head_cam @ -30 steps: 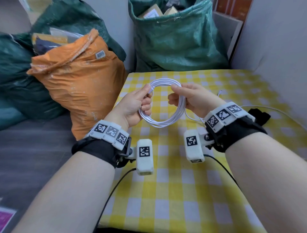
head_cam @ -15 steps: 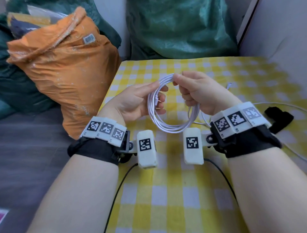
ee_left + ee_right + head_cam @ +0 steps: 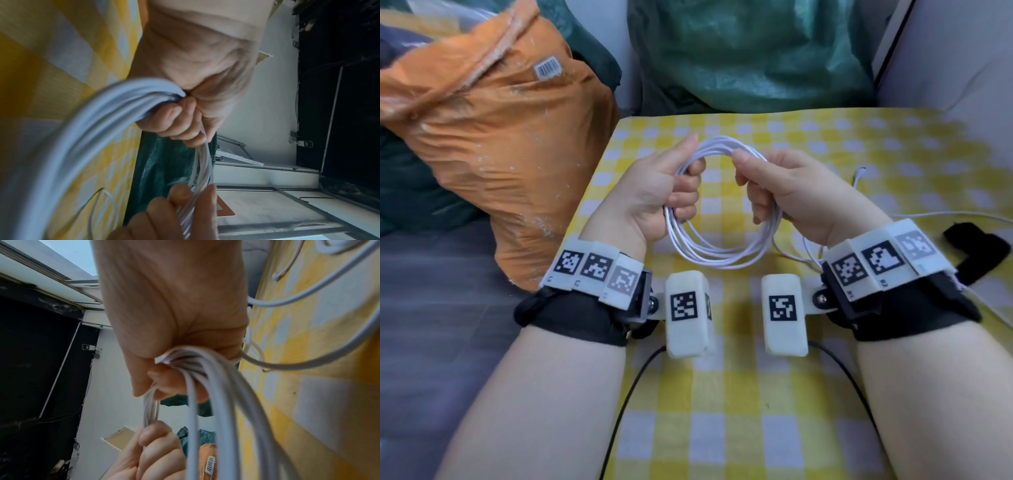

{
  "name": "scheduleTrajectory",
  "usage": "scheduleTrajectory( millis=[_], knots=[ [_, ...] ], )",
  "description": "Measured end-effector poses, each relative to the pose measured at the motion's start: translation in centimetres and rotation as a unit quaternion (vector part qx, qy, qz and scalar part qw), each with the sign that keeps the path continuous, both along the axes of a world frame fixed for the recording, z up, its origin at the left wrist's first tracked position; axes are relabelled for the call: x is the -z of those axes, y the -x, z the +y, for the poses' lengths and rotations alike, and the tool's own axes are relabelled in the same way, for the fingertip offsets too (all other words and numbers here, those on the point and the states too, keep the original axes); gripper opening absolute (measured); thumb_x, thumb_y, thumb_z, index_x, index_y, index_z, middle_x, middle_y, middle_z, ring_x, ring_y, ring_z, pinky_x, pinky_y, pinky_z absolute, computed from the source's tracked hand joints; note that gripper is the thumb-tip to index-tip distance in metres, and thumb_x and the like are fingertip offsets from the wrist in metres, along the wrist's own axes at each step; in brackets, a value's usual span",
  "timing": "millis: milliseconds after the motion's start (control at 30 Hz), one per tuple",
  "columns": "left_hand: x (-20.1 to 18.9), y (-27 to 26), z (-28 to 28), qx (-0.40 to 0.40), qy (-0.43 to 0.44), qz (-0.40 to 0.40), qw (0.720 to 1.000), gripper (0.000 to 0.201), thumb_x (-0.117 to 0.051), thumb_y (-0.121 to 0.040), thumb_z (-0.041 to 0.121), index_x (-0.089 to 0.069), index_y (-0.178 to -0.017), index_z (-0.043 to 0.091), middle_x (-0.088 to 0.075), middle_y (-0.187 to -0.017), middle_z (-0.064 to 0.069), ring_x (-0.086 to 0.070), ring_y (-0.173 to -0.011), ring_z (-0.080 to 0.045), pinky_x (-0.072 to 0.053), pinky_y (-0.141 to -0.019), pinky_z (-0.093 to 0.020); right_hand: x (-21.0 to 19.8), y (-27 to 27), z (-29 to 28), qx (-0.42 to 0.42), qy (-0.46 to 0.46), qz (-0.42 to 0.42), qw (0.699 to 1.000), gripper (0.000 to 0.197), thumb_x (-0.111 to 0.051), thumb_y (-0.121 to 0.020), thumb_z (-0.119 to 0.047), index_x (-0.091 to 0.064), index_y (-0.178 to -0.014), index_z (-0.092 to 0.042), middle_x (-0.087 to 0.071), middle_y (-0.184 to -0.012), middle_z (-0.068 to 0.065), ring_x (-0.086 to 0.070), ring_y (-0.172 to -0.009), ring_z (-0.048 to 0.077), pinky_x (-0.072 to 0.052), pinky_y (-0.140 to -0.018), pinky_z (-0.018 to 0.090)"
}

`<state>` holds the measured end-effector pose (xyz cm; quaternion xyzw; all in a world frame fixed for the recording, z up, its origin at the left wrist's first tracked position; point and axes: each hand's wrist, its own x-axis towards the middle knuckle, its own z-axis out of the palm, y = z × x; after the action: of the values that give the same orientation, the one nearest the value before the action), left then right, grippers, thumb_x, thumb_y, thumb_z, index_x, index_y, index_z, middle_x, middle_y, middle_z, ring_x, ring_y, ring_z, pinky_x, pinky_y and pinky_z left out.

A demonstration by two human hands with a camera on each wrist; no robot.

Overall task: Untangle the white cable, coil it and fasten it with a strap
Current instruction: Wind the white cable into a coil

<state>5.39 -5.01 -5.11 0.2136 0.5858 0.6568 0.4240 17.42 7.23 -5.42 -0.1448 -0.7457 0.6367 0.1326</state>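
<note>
The white cable (image 3: 717, 255) is wound into a round coil of several loops, held upright above the yellow checked cloth (image 3: 722, 428). My left hand (image 3: 671, 186) grips the coil's left side with curled fingers; the wrist view shows the bundle (image 3: 98, 123) running through the left hand (image 3: 191, 104). My right hand (image 3: 763, 185) grips the coil's right side, its fingers closed round the loops (image 3: 205, 378). A loose tail of cable (image 3: 941, 216) trails right over the cloth, with a plug end (image 3: 859, 173) lying behind the right hand. A black strap (image 3: 976, 251) lies at the right edge.
An orange sack (image 3: 493, 137) stands left of the table and a green sack (image 3: 750, 54) behind it. A grey wall (image 3: 955, 68) bounds the right side. Black wrist-camera leads (image 3: 619, 411) run down over the cloth near me.
The coil has opened back from a narrow edge-on shape into a round ring, and both hands have closed more firmly round its sides. The view has tilted further down.
</note>
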Motion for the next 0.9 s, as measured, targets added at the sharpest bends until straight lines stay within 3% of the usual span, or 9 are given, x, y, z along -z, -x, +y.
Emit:
scheduleTrajectory(
  millis=[100,233,300,400,467,533,600,767,900],
  knots=[
    [-0.2,0.7,0.2,-0.045,-0.036,-0.027,0.998,0.044,-0.042,-0.097,0.045,-0.042,-0.063,0.018,-0.021,-0.041,0.01,-0.019,-0.031,-0.004,-0.02,-0.035,-0.018,0.2,0.0,0.3,0.008,-0.018,-0.004,1.0,0.03,-0.051,-0.096,-0.032,-0.052,-0.072,-0.015,-0.05,-0.05,-0.003,-0.053,-0.051,0.017,-0.045,-0.057,0.026],
    [0.0,1.2,0.3,-0.095,-0.082,-0.078,0.989,0.044,-0.042,-0.097,0.045,-0.043,-0.063,0.017,-0.02,-0.041,0.009,-0.019,-0.032,-0.006,-0.02,-0.037,-0.018,0.8,0.1,1.0,0.028,-0.034,0.016,0.999,0.027,-0.049,-0.098,-0.025,-0.055,-0.073,-0.017,-0.062,-0.058,-0.006,-0.061,-0.075,0.025,-0.049,-0.084,0.042],
    [0.1,1.3,0.3,-0.09,-0.087,-0.09,0.988,0.044,-0.042,-0.097,0.045,-0.043,-0.063,0.017,-0.02,-0.042,0.008,-0.02,-0.033,-0.007,-0.023,-0.038,-0.018,0.8,0.2,0.9,0.03,0.013,0.03,0.999,0.024,-0.046,-0.099,-0.021,-0.055,-0.077,-0.017,-0.064,-0.06,-0.006,-0.063,-0.078,0.024,-0.048,-0.078,0.036],
    [0.5,1.0,0.5,-0.062,-0.077,-0.105,0.99,0.045,-0.039,-0.098,0.045,-0.042,-0.063,0.017,-0.025,-0.041,0.007,-0.027,-0.034,-0.008,-0.034,-0.042,-0.016,0.5,0.3,0.6,0.036,0.142,0.07,0.987,0.022,-0.043,-0.1,-0.017,-0.051,-0.08,-0.014,-0.055,-0.055,-0.004,-0.062,-0.059,0.018,-0.052,-0.071,0.033],
    [0.9,0.9,0.6,-0.033,-0.072,-0.117,0.99,0.045,-0.034,-0.1,0.042,-0.04,-0.063,0.015,-0.032,-0.041,0.005,-0.035,-0.039,-0.011,-0.044,-0.048,-0.017,0.6,0.3,0.5,0.051,0.187,0.083,0.978,0.023,-0.041,-0.1,-0.021,-0.049,-0.08,-0.014,-0.042,-0.05,-0.005,-0.045,-0.043,0.012,-0.048,-0.056,0.026],
    [1.4,0.9,0.5,-0.003,-0.064,-0.122,0.99,0.046,-0.031,-0.101,0.038,-0.039,-0.064,0.013,-0.038,-0.044,0.001,-0.042,-0.045,-0.014,-0.053,-0.058,-0.023,0.9,0.4,0.6,0.066,0.204,0.082,0.973,0.026,-0.041,-0.101,-0.025,-0.048,-0.078,-0.015,-0.03,-0.049,-0.007,-0.027,-0.039,0.009,-0.036,-0.044,0.02],
    [1.7,0.9,0.3,0.023,-0.045,-0.119,0.992,0.044,-0.032,-0.101,0.036,-0.043,-0.067,0.012,-0.044,-0.048,-0.001,-0.049,-0.047,-0.016,-0.056,-0.065,-0.028,1.2,0.4,0.9,0.075,0.209,0.067,0.973,0.028,-0.041,-0.101,-0.025,-0.047,-0.076,-0.015,-0.025,-0.048,-0.007,-0.019,-0.038,0.007,-0.025,-0.038,0.017],
    [1.8,0.7,-0.1,0.067,0.017,-0.09,0.994,0.043,-0.034,-0.098,0.045,-0.057,-0.091,0.009,-0.044,-0.051,0.002,-0.042,-0.041,-0.01,-0.046,-0.049,-0.02,1.5,0.2,1.1,0.006,0.177,-0.016,0.984,0.029,-0.038,-0.102,-0.023,-0.045,-0.075,-0.013,-0.027,-0.046,-0.008,-0.019,-0.035,0.004,-0.017,-0.036,0.014],
    [1.8,0.8,-0.4,0.117,0.05,-0.039,0.991,0.048,-0.047,-0.082,0.054,-0.063,-0.095,0.011,-0.046,-0.054,0.003,-0.037,-0.037,-0.006,-0.039,-0.043,-0.019,1.6,0.1,0.8,-0.045,0.148,-0.05,0.987,0.03,-0.036,-0.102,-0.023,-0.045,-0.076,-0.012,-0.027,-0.045,-0.009,-0.019,-0.034,0.003,-0.019,-0.034,0.014]
  ],
)
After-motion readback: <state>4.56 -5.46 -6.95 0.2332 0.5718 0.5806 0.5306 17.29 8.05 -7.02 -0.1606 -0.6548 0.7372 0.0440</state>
